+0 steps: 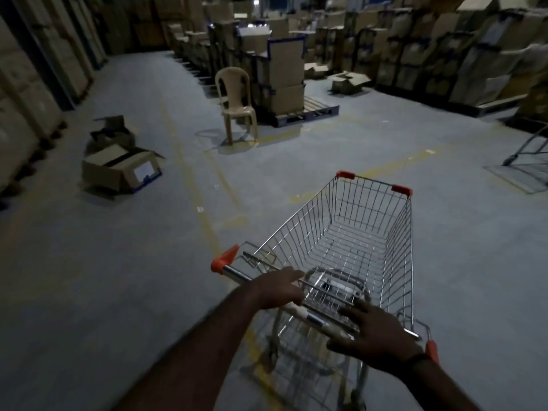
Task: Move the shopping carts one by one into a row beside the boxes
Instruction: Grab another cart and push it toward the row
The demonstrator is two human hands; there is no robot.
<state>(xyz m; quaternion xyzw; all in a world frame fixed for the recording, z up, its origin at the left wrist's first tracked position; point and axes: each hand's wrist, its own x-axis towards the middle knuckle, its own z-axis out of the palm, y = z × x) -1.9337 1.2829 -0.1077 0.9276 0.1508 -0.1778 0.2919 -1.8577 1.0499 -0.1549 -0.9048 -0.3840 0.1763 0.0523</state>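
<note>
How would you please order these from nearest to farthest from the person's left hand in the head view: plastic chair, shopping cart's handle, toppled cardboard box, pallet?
1. The shopping cart's handle, directly under the left hand.
2. The toppled cardboard box, ahead on the left.
3. The plastic chair, farther ahead, centre.
4. The pallet, just behind the chair, to its right.

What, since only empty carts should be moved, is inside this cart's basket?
The basket shows only bare wire mesh, no goods. Its near end is partly covered by the folded seat flap, the left hand and right hand, so that part cannot be checked.
</note>
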